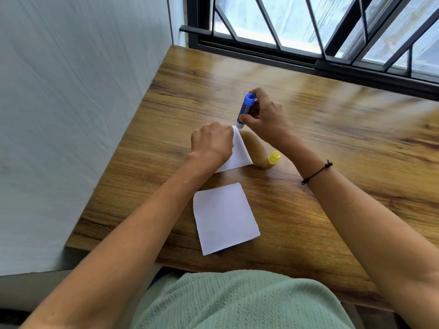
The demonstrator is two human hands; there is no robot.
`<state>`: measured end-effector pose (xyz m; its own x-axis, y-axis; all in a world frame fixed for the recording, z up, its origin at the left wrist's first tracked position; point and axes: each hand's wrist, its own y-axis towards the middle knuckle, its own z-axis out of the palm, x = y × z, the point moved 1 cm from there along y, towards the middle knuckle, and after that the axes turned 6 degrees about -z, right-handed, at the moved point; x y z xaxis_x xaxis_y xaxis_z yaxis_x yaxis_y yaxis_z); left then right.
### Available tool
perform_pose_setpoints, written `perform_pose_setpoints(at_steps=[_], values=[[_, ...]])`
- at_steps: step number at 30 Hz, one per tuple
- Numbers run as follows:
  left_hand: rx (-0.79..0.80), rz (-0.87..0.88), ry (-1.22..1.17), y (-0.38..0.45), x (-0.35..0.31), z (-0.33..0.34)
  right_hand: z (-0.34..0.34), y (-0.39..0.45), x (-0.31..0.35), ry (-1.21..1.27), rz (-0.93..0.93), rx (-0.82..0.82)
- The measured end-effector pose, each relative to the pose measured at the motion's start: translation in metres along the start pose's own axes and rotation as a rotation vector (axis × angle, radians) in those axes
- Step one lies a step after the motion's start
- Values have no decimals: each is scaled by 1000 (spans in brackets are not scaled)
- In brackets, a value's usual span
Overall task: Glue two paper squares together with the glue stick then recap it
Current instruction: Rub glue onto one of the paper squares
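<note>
While the left hand (pixel 212 143) pins the thin, floppy white paper square (pixel 238 153) on the wooden surface (pixel 332 138), right-hand fingers (pixel 244 118) clamp the light, rigid blue glue stick (pixel 244 110) mid-barrel at its twelve o'clock corner.

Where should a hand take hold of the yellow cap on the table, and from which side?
Pinch the yellow cap across its round side wall, coming from above. It lies free on the table, beside the right forearm, so a hand coming sideways may be blocked there. Which end is open cannot be told.
</note>
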<state>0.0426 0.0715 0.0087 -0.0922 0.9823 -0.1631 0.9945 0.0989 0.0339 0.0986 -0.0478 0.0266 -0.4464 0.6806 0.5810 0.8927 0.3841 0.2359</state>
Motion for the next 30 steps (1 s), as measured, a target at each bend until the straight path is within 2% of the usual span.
perform_pose_setpoints(at_steps=[3,14,30], values=[[75,-14,42,-2,1,4,5,5,-1,-5,2,15],[197,-46,60,-4,-1,1,13,5,-3,-31,-41,44],[149,-51,70,-2,-1,3,-10,-42,0,-39,-68,123]])
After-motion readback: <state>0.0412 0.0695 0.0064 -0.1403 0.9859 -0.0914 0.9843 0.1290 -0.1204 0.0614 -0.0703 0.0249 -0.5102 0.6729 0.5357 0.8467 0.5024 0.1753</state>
